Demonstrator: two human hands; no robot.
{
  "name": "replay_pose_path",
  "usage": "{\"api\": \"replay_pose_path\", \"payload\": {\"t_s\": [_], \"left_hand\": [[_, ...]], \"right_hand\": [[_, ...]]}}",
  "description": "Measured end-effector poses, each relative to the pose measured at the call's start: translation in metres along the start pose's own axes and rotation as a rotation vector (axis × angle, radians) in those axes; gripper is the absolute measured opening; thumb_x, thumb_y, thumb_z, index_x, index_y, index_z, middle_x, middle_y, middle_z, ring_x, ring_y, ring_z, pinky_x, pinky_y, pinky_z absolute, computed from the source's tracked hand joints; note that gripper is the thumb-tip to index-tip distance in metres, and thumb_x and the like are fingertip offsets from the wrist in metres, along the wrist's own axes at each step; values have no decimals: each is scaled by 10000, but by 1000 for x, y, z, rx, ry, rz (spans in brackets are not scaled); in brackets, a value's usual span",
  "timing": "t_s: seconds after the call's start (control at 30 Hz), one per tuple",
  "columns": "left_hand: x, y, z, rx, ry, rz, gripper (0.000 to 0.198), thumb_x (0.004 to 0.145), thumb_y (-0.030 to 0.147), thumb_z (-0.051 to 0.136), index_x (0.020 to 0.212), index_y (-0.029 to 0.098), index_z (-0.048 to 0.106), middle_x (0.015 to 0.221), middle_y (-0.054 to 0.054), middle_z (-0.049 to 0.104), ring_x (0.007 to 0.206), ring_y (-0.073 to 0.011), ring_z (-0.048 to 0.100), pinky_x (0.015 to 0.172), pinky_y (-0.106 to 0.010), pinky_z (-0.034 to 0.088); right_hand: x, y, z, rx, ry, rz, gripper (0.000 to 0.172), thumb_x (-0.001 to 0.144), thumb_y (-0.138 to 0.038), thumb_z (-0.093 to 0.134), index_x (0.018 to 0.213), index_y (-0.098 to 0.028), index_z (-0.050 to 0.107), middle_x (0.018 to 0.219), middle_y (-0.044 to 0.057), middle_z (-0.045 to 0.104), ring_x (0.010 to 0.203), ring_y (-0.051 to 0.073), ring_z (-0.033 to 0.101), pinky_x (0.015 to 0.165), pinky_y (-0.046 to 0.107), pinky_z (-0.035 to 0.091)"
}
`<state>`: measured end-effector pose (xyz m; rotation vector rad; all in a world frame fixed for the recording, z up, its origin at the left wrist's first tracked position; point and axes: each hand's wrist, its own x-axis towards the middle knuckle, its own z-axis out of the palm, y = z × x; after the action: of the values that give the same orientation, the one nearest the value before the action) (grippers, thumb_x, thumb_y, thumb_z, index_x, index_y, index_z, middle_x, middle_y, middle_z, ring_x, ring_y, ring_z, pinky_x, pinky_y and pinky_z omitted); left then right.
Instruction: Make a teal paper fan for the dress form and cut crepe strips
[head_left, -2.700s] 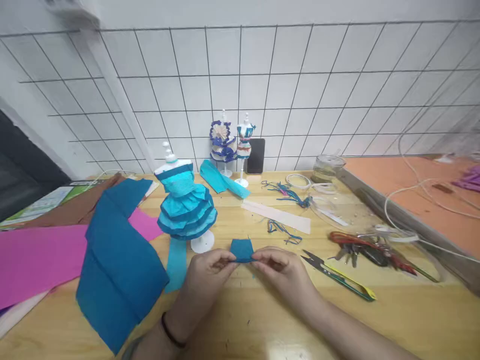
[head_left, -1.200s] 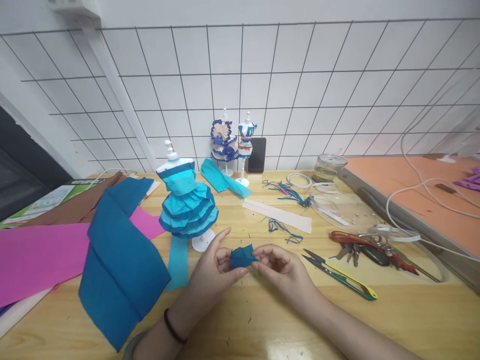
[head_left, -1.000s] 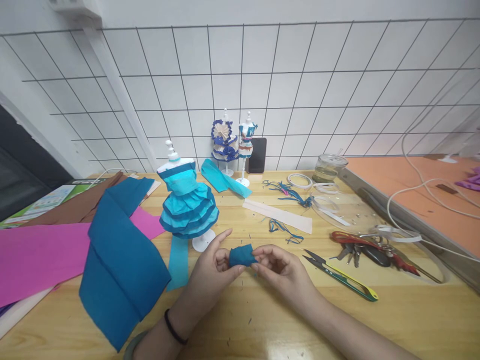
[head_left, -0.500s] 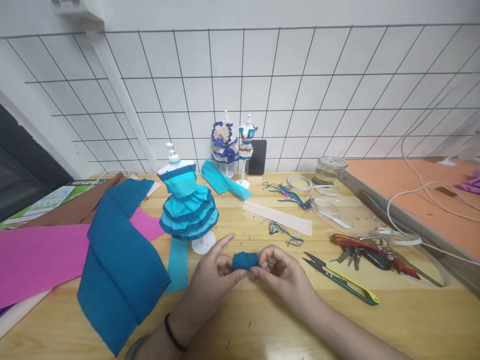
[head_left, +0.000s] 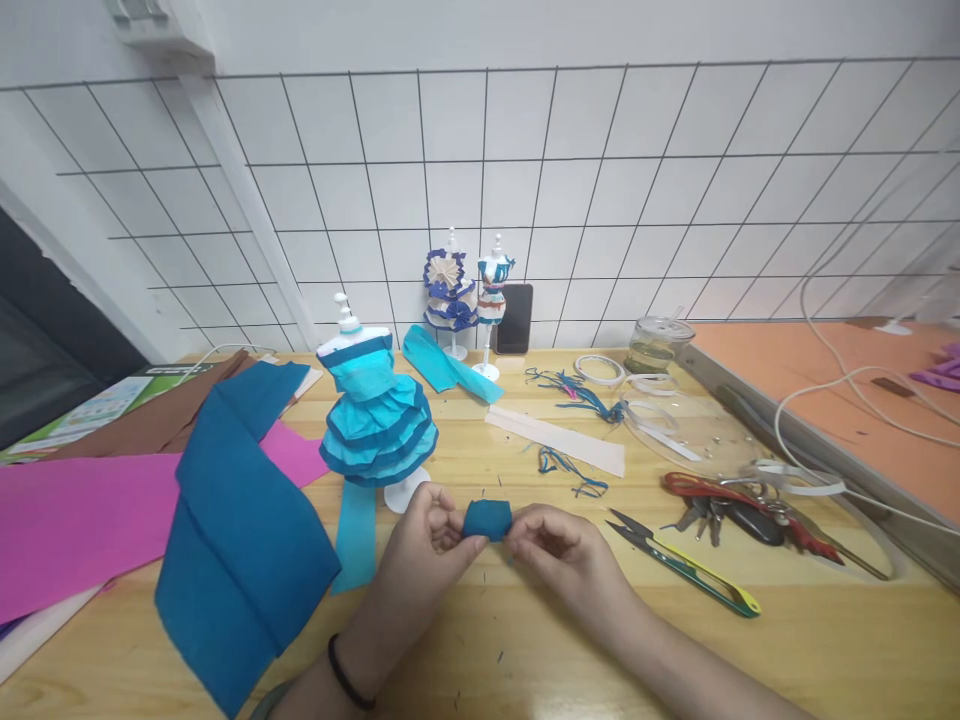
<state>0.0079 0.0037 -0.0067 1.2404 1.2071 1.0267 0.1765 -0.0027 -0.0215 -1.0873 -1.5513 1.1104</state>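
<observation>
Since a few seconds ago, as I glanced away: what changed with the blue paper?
The small blue paper, flat earlier, is now rolled into a tight bundle between left hand and right hand; both kept their grip. Mannequin and snips stayed put.

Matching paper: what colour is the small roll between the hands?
The crepe-paper roll is dark teal; head view.

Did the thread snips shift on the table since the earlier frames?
No. The thread snips lie just as before, tips toward the right hand, just below the key bunch; only the view drifted slightly.
</observation>
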Motion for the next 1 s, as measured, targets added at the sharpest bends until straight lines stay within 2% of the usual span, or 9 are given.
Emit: {"api": "replay_pose_path", "payload": {"t_s": [0.1, 0.2, 0.33, 0.4, 0.57, 0.77, 1.0], "left_hand": [[0, 0, -2, 90, 28, 78, 306, 610, 170, 620, 610, 215, 317, 557, 86, 469, 528, -83, 475, 520, -199, 362], [-1, -1, -4, 221, 29, 161, 252, 642, 177, 602, 536, 197, 373, 527, 72, 446, 524, -87, 451, 514, -201, 363], [-2, 0, -6, 329, -5, 235, 42, 681, 185, 592, 658, 180, 627, 642, -1, 630, 625, -137, 562, 594, -238, 445], [-2, 0, -6, 345, 22, 255, 75, 665, 185, 615, 708, 188, 677, 677, -18, 675, 637, -152, 593, 608, -251, 475], [-2, -1, -8, 379, 82, 276, 114, 634, 186, 651, 731, 205, 709, 669, -20, 706, 614, -161, 621, 587, -255, 506], [-2, 0, -8, 368, 84, 237, 119, 628, 198, 661, 734, 186, 712, 680, -32, 711, 627, -169, 638, 601, -257, 518], [-2, -1, -9, 388, 79, 240, 94, 637, 182, 654, 715, 193, 705, 688, -22, 714, 636, -165, 637, 612, -255, 518]], "right_hand": [[0, 1, 0, -20, 8, -21, 116, 752, -281, 600, 723, -190, 665, 719, 34, 640, 642, 148, 567, 585, 249, 442], [0, 4, 0, -62, 28, -33, 106, 743, -260, 619, 770, -192, 696, 680, 25, 625, 583, 134, 546, 548, 244, 443], [1, 6, -1, -97, 44, -57, 139, 735, -258, 634, 829, -191, 711, 628, 13, 616, 534, 123, 528, 510, 239, 444], [2, 6, -2, -112, 43, -83, 149, 740, -264, 632, 842, -197, 718, 651, 26, 645, 554, 134, 556, 525, 248, 461], [4, 4, -4, -146, 27, -160, 145, 748, -257, 633, 859, -244, 727, 752, 53, 703, 696, 182, 631, 632, 293, 502], [4, 3, -5, -177, 11, -229, 162, 779, -228, 604, 889, -250, 721, 778, 60, 700, 695, 174, 640, 634, 288, 508], [4, 4, -6, -214, 1, -227, 128, 787, -217, 595, 849, -223, 707, 770, 59, 680, 706, 171, 632, 636, 277, 506]]}}
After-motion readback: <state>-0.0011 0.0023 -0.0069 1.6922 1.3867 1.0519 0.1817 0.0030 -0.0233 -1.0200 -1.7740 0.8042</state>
